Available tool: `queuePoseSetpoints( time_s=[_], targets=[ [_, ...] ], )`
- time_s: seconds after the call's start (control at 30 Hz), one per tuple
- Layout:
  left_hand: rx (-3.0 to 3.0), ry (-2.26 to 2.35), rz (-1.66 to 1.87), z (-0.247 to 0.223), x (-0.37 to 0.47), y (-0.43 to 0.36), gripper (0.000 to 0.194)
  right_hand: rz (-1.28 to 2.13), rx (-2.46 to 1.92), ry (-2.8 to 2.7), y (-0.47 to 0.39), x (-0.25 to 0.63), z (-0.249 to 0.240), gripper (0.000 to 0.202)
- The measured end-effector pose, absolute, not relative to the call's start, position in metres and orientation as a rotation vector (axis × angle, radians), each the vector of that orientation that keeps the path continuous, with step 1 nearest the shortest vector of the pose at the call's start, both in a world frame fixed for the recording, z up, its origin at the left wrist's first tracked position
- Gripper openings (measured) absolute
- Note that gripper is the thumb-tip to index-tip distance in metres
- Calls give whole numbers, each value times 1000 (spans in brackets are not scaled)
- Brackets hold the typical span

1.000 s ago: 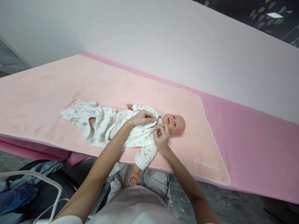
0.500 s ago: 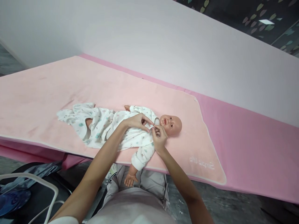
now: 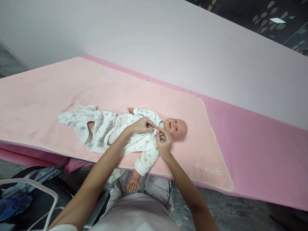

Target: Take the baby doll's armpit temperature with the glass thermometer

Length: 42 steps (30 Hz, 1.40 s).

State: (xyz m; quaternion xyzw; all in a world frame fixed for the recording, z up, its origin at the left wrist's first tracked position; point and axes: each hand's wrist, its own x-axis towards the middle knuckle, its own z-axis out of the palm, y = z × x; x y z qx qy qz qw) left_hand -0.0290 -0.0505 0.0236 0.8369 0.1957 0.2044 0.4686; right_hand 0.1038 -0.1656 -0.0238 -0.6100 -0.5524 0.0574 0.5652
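A baby doll (image 3: 181, 129) lies on its back on a peach mat, its head to the right and one hand hanging over the near edge. It wears white baby clothes (image 3: 141, 143) with a small coloured print, open around the legs at the left. My left hand (image 3: 143, 125) pinches the front edge of the clothes near the neck. Against it, my right hand (image 3: 164, 140) also pinches this cloth edge, just below the doll's chin. The fingertips of both hands meet there and hide the exact spot they grip.
The peach mat (image 3: 110, 83) covers most of a pink-covered table (image 3: 260, 154). A pale wall panel (image 3: 149, 41) rises behind it. At the lower left stand a black chair (image 3: 53, 195), a blue item (image 3: 14, 205) and a white curved tube (image 3: 36, 182).
Both hands stay at the doll's neckline. The left fingers have closed in closer to the right fingertips, and the cloth edge between them shows less. The doll has not moved.
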Motion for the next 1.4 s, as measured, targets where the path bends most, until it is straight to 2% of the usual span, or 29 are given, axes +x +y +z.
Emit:
queuePoseSetpoints(
  time_s=[0.4,0.63,0.93,1.2,1.4],
  targets=[
    [2003,487,506,28,-30,-51,24,157,-1436,-1267,-165,102,-24,20],
    [2078,439,525,31,-28,-54,14,95,-1364,-1292,-164,104,-26,18],
    [1872,710,944,19,-52,-86,23,-166,-1279,-1443,-163,105,-28,21],
    [2201,976,1039,3,-80,-122,26,-299,-1273,-1811,-167,91,-13,25],
    [2094,915,1041,2,-83,-121,24,-183,-1289,-1823,-160,75,-8,24]
  ],
)
